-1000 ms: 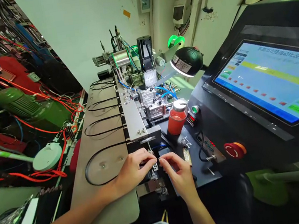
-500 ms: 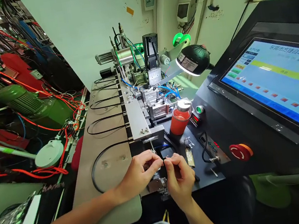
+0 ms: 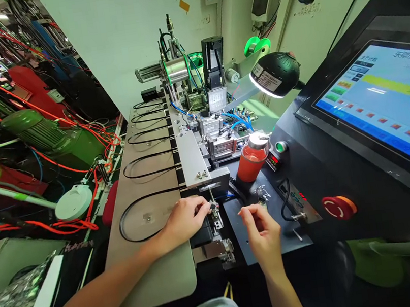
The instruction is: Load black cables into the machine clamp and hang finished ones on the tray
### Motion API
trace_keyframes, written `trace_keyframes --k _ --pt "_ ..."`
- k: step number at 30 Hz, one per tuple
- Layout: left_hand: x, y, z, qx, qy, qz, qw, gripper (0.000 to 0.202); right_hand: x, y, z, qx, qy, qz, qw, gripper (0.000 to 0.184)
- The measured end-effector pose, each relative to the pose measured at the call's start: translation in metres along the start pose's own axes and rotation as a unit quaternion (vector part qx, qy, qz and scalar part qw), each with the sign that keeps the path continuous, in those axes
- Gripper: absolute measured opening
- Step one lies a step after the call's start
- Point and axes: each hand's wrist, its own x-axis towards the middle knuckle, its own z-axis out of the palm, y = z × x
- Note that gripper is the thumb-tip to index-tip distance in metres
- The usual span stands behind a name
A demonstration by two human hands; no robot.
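My left hand (image 3: 191, 217) is closed in a pinch at the small metal fixture (image 3: 216, 216) on the near edge of the machine. A looped black cable (image 3: 121, 227) lies on the beige board and runs under this hand; its end appears to be between the fingertips, largely hidden. To the right, my right hand (image 3: 261, 227) hovers over the dark metal plate (image 3: 242, 245), thumb and fingers pressed together. Whatever it may hold is too small to make out. Another metal block (image 3: 225, 250) sits just nearer than the fixture.
Several more black cable loops lie along the beige board (image 3: 148, 264). A jar with red contents (image 3: 250, 162) stands behind my right hand. Beyond are a lit lamp (image 3: 276, 76), pneumatic cylinders (image 3: 223, 145), a red stop button (image 3: 338, 207) and a touchscreen (image 3: 385, 101).
My hands were together over the fixture and have separated. The left moved slightly left and away from me to the fixture; the right moved right, over the plate. The camera view shifted slightly.
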Motion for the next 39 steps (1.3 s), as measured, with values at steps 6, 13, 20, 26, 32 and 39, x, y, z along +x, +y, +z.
trace_keyframes --k 6,13,20,26,32,39 --pt "0.001 0.000 0.004 0.027 0.005 -0.011 1.000 0.029 -0.004 0.006 0.005 0.001 -0.026 0.010 1.000 0.028" --pt "0.004 0.008 0.005 0.057 0.001 -0.042 0.997 0.027 0.012 0.011 0.016 -0.006 -0.116 0.000 0.993 0.032" --pt "0.004 0.007 0.006 0.055 0.005 -0.038 0.998 0.027 0.027 0.012 0.032 0.003 -0.146 -0.019 0.989 0.029" --pt "0.002 0.006 0.005 0.054 0.003 -0.038 0.998 0.027 0.017 0.009 0.028 0.005 -0.101 -0.083 0.991 0.020" --pt "0.004 0.006 0.005 0.057 -0.001 -0.042 0.997 0.027 0.016 0.012 0.029 0.005 -0.091 -0.049 0.995 0.022" --pt "0.007 0.010 0.005 0.075 -0.002 -0.034 0.997 0.028 0.032 0.014 0.038 -0.008 -0.182 -0.041 0.982 0.034"
